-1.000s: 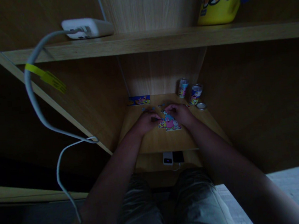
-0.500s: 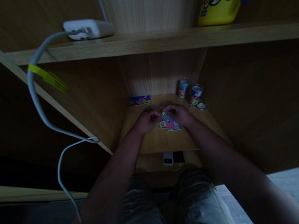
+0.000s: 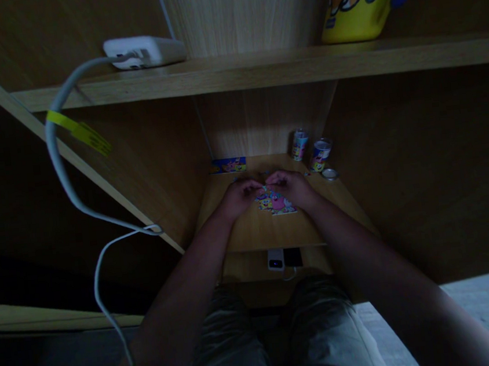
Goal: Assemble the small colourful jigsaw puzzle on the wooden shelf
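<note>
The left hand (image 3: 241, 198) and right hand (image 3: 292, 186) cover the far part of the jigsaw puzzle (image 3: 278, 204); whether their fingertips pinch a piece is too small and dark to tell. The yellow mug (image 3: 350, 23) on the upper shelf is cut off at the top. Print on the yellow cable tag (image 3: 86, 136) is unreadable, and both forearms run out of view at the near edge.

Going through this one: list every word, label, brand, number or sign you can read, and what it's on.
None can be read with certainty.
Yellow tag: dark print, too blurred.
Mug: dark strokes, letters or drawing, can't tell.
Cans: printed, too small.
Puzzle: no legible text.
Lit device: display too small.
</note>
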`<state>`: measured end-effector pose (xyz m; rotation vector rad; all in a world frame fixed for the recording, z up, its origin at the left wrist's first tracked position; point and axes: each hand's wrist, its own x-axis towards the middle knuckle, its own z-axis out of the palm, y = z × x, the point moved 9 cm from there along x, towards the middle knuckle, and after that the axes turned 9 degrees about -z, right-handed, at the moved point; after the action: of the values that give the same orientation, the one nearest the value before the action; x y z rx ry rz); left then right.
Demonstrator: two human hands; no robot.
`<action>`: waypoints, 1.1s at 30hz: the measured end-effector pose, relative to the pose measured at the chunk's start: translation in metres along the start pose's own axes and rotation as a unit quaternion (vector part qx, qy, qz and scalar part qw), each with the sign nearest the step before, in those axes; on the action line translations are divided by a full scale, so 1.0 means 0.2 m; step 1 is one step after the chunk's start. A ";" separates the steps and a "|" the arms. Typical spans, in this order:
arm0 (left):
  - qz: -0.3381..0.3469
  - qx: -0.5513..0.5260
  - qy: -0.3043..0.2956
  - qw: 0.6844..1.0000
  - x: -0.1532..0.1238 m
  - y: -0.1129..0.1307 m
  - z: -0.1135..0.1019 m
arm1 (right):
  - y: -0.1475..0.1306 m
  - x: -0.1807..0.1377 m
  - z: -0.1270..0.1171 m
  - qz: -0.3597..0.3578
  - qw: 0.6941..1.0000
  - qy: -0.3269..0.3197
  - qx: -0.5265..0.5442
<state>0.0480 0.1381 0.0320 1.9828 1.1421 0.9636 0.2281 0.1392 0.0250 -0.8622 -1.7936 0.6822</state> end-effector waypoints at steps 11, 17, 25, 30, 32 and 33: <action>-0.234 0.213 0.205 0.926 -0.06 -0.11 -0.38 | -0.02 0.01 -0.25 -0.022 0.983 0.122 -0.136; -0.302 0.361 0.146 0.870 -0.09 -0.16 -0.38 | 0.06 -0.03 -0.38 0.073 0.957 0.171 -0.221; -0.308 0.397 0.113 0.857 -0.07 -0.21 -0.35 | 0.10 -0.08 -0.47 0.148 0.927 0.175 -0.297; -0.265 0.409 0.122 0.865 -0.04 -0.23 -0.34 | 0.09 -0.08 -0.47 0.157 0.921 0.169 -0.315; -0.225 0.393 0.150 0.879 -0.04 -0.22 -0.35 | 0.09 -0.08 -0.46 0.163 0.919 0.161 -0.320; -0.211 0.377 0.164 0.887 -0.04 -0.21 -0.35 | 0.09 -0.08 -0.46 0.164 0.919 0.159 -0.322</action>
<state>-0.0315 0.1600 0.0330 2.0007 2.3037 0.6806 0.3230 0.1420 0.0356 -1.6421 -1.5940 0.1149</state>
